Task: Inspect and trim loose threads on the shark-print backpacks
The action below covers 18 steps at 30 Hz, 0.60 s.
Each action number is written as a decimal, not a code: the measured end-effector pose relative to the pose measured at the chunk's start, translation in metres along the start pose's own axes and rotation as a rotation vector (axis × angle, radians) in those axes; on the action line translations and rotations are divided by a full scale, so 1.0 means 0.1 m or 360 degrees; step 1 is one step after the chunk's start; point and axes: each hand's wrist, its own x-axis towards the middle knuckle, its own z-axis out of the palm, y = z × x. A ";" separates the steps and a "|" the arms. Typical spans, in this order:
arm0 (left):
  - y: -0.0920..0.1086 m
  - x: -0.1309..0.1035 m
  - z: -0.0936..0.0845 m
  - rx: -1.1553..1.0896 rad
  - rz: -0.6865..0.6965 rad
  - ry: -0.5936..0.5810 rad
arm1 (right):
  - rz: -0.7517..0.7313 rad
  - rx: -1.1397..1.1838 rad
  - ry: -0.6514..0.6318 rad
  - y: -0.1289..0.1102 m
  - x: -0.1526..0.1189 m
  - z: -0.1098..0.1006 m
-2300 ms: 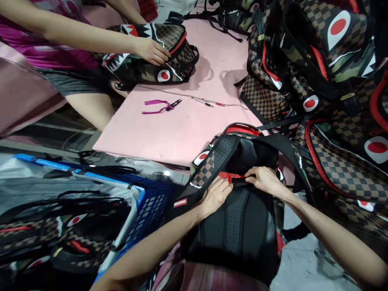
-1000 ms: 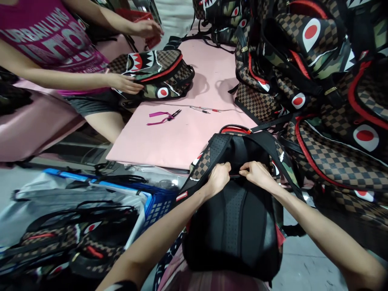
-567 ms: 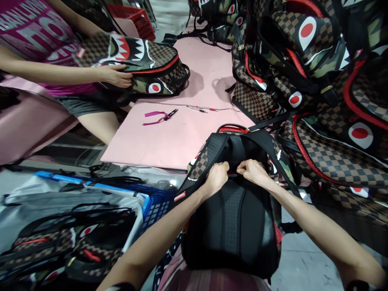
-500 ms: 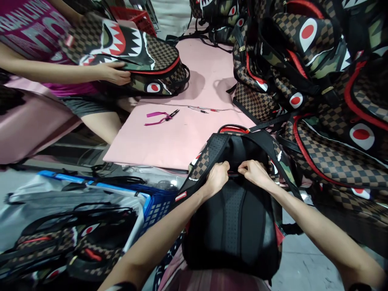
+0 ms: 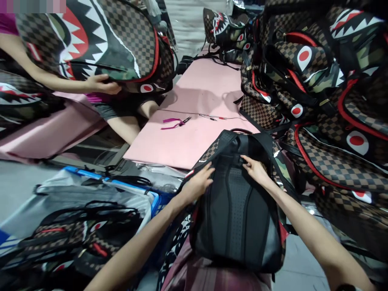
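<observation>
A black-backed backpack [image 5: 236,218] stands before me, leaning over my lap, its padded back panel facing me and shoulder straps [image 5: 273,157] spread at the top. My left hand [image 5: 198,184] is at the panel's upper left edge beside a strap, fingers stretched and slightly apart, holding nothing. On the upper part of the panel rests my right hand [image 5: 254,169]. Its index finger points out, and a small gap shows between it and the fingertip below. Checked and camouflage fabric shows at the bag's sides. Its front is hidden.
Purple-handled nippers [image 5: 176,123] and pens [image 5: 209,117] lie on the pink table [image 5: 160,145]. Shark-print backpacks [image 5: 342,161] are piled at right. A blue crate [image 5: 87,176] of bags stands at lower left. Across the table, a co-worker's hand [image 5: 104,84] supports another backpack [image 5: 130,36].
My left hand has left the middle of the back panel, moving left and opening. My right hand stays near the top, its index finger now extended. The co-worker's backpack has come closer and higher.
</observation>
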 end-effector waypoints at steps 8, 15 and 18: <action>-0.17 -0.06 -0.40 -0.0848 -0.0520 0.0175 | 0.0081 0.0249 0.0176 0.08 -0.04 0.12; -0.45 -0.74 -0.11 -0.1153 -0.0817 0.0189 | -0.0178 0.0215 -0.0115 -0.41 -0.87 0.47; -0.44 -0.88 -0.07 -0.1234 -0.0836 0.0305 | -0.0402 -0.0056 -0.0319 -0.88 -1.14 0.66</action>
